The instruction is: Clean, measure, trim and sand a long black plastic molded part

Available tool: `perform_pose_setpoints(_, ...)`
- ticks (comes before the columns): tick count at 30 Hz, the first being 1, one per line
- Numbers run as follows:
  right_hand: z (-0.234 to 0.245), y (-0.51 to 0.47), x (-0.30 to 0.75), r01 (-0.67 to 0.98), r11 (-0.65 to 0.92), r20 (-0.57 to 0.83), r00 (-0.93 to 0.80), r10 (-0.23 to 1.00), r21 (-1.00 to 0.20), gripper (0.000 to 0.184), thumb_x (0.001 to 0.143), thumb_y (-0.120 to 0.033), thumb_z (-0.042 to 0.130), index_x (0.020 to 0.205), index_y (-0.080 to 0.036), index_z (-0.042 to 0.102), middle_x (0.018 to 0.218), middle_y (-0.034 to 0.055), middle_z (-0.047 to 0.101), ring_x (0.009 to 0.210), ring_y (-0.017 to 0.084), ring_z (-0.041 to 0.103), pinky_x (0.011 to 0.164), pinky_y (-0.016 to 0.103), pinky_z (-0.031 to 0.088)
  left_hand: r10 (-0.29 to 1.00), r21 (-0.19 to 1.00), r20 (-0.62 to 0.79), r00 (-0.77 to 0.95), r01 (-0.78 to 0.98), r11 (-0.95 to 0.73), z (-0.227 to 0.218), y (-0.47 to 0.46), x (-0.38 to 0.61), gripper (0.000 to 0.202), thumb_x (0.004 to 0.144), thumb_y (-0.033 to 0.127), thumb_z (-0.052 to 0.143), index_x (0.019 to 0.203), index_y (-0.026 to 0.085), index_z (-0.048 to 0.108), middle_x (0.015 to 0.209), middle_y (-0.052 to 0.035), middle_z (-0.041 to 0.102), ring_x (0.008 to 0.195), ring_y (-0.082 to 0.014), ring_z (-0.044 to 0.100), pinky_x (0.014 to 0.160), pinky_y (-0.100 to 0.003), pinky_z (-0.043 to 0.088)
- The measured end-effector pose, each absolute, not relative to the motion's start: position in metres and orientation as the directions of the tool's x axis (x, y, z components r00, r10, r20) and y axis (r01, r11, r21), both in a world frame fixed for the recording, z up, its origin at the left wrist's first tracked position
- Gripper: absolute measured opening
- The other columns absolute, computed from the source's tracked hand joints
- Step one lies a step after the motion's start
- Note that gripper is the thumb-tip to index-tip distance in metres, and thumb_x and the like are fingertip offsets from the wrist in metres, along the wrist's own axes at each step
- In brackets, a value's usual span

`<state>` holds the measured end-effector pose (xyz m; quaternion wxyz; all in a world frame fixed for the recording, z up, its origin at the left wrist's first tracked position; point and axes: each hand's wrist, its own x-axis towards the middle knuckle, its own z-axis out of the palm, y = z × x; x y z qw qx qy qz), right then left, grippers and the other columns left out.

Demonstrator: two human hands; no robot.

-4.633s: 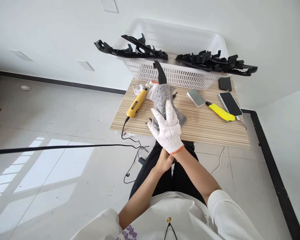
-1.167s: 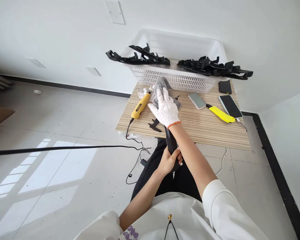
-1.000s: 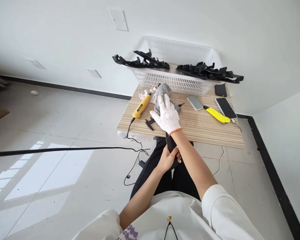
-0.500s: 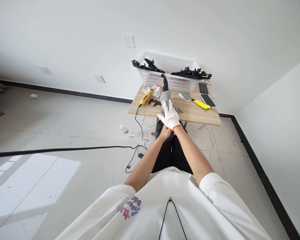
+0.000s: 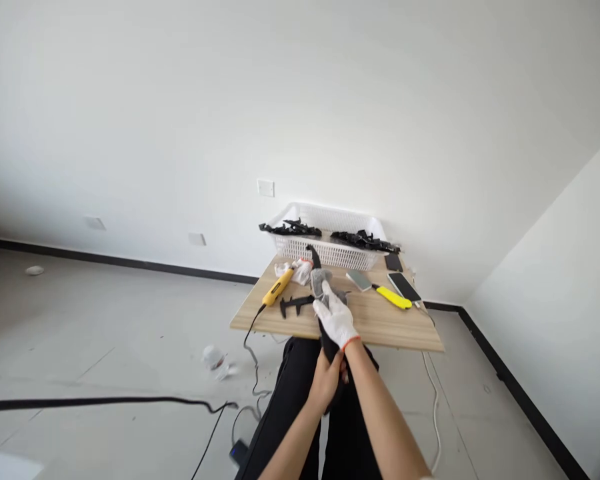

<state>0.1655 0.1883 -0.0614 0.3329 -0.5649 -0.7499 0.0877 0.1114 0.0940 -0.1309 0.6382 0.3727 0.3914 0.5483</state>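
1. Left hand (image 5: 325, 380), bare, closed round the near end of a long black part (image 5: 327, 341), above the lap
2. Right hand (image 5: 336, 323) (white glove, orange cuff) clamped on grey cloth (image 5: 321, 279) against that part, just ahead of the left hand
3. Part's curved tip shows beyond both hands
4. On bench (image 5: 380, 328): black caliper (image 5: 296, 304) left of gloved hand, yellow cutter (image 5: 394, 297) right
5. White basket (image 5: 325, 254) beyond hands

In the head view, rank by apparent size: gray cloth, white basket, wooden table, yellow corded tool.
Wooden table
White basket
Gray cloth and yellow corded tool: too close to rank; the right hand partly covers the cloth.
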Motion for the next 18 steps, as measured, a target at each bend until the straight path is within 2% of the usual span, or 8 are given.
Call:
perform_pose_setpoints(3,-0.073,0.194,0.166,0.692,0.374,0.439,-0.091,0.894,-0.618,0.064,0.099,-0.049,0.046,0.158,-0.028,0.032,0.145,0.006,0.058,0.133,0.021,0.055,0.113,0.038,0.043,0.972,0.898,-0.209,0.106,-0.372,0.234,-0.14,0.095,0.108,0.044,0.083,0.058,0.065,0.091,0.019,0.046,0.059,0.0079,0.048,0.049,-0.009,0.047,0.05,-0.025,0.043)
perform_pose_setpoints(5,-0.077,0.193,0.165,0.673,0.354,0.425,-0.064,0.903,-0.65,0.063,0.099,-0.048,0.046,0.157,-0.026,0.035,0.147,0.0072,0.056,0.133,0.023,0.056,0.115,0.041,0.041,0.96,0.894,-0.249,0.129,-0.351,0.279,-0.137,0.093,0.105,0.043,0.083,0.057,0.067,0.09,0.019,0.046,0.06,0.0072,0.05,0.05,-0.0096,0.049,0.051,-0.025,0.043)
perform_pose_setpoints(8,-0.073,0.19,0.169,0.657,0.326,0.363,-0.086,0.928,-0.68,0.066,0.098,-0.049,0.047,0.157,-0.024,0.034,0.153,0.0082,0.049,0.139,0.025,0.05,0.115,0.042,0.04,0.946,0.876,-0.267,0.183,-0.363,0.317,-0.123,0.09,0.103,0.04,0.086,0.055,0.063,0.089,0.02,0.044,0.061,0.0078,0.047,0.05,-0.0083,0.047,0.051,-0.025,0.044)
perform_pose_setpoints(12,-0.066,0.185,0.178,0.604,0.252,0.261,-0.075,0.962,-0.756,0.068,0.098,-0.05,0.047,0.159,-0.024,0.029,0.154,0.0075,0.048,0.141,0.024,0.047,0.116,0.042,0.039,0.9,0.84,-0.35,0.262,-0.338,0.425,-0.107,0.083,0.102,0.038,0.09,0.053,0.059,0.099,0.02,0.042,0.064,0.0088,0.046,0.052,-0.0079,0.046,0.053,-0.025,0.046)
perform_pose_setpoints(18,-0.068,0.177,0.175,0.424,0.247,0.252,-0.046,0.967,-0.872,0.065,0.098,-0.047,0.047,0.158,-0.029,0.031,0.147,0.0022,0.056,0.129,0.021,0.058,0.107,0.037,0.049,0.901,0.85,-0.33,0.281,-0.325,0.413,-0.093,0.075,0.092,0.033,0.094,0.05,0.056,0.095,0.02,0.04,0.066,0.0081,0.046,0.053,-0.0077,0.047,0.054,-0.026,0.047)
